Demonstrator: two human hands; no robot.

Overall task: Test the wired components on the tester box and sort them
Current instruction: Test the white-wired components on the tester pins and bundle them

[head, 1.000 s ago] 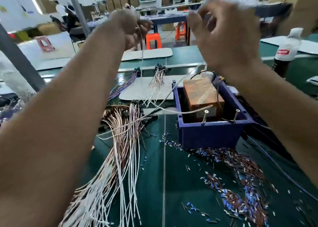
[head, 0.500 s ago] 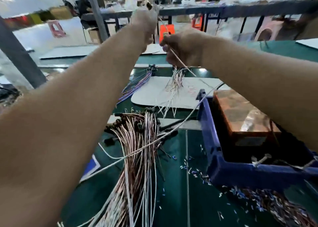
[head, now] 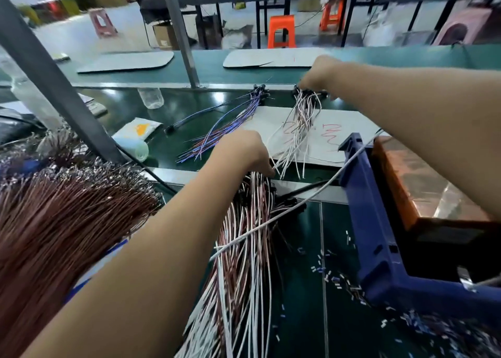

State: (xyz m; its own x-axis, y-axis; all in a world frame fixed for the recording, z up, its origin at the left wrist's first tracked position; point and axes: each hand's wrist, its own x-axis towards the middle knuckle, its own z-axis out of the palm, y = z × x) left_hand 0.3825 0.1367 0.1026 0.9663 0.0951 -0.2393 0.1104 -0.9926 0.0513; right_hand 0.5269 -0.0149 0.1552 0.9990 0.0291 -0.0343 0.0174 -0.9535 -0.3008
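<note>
The dark green desk (head: pixel 298 317) carries a blue plastic bin (head: pixel 379 262) at the right, a near bundle of white and pink wires (head: pixel 244 262), small scattered blue and white sleeves (head: pixel 333 276), and a far white flat board (head: pixel 325 140).

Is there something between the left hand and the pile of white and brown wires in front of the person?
Nothing visible. The left hand is already at the far end of the white and brown wire pile, fingers down among the connector ends. One loose white cable crosses over the pile nearer the person, not blocking the hand.
</note>
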